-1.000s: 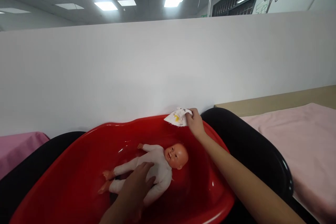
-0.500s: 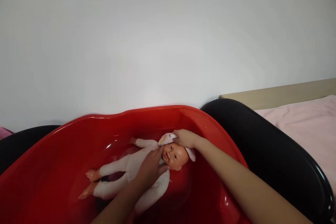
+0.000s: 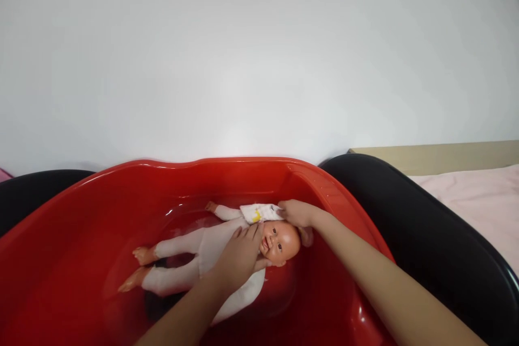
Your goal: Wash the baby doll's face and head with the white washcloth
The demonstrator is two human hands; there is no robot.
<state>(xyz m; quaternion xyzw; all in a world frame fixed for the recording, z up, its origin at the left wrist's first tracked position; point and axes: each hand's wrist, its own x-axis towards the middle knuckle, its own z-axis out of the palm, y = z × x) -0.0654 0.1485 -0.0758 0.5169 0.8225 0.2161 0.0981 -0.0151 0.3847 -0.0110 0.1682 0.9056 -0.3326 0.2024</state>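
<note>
Down from the far rim a second ago, the cloth (image 3: 259, 212) now lies inside the red tub (image 3: 81, 259), spread across the shoulder of the doll (image 3: 203, 246) just above its face. Half a second ago it was bunched against the top of the head; now it is flatter and further along towards the raised arm. The right hand (image 3: 298, 213) has come with it, its fingers pinched on the cloth's near edge, the hand touching the crown of the head. So the cloth is in contact with the doll rather than held clear of it.

The doll lies on its back on the tub floor, head to the right and legs to the left. The left hand (image 3: 239, 259) has crept from the belly up to the chest, fingers laid flat and slightly apart, their tips just beside the chin, pressing rather than gripping.

A black tub (image 3: 405, 227) sits to the right, partly behind the red one. A pink sheet (image 3: 478, 194) lies beyond it, below a white wall (image 3: 259, 65).
</note>
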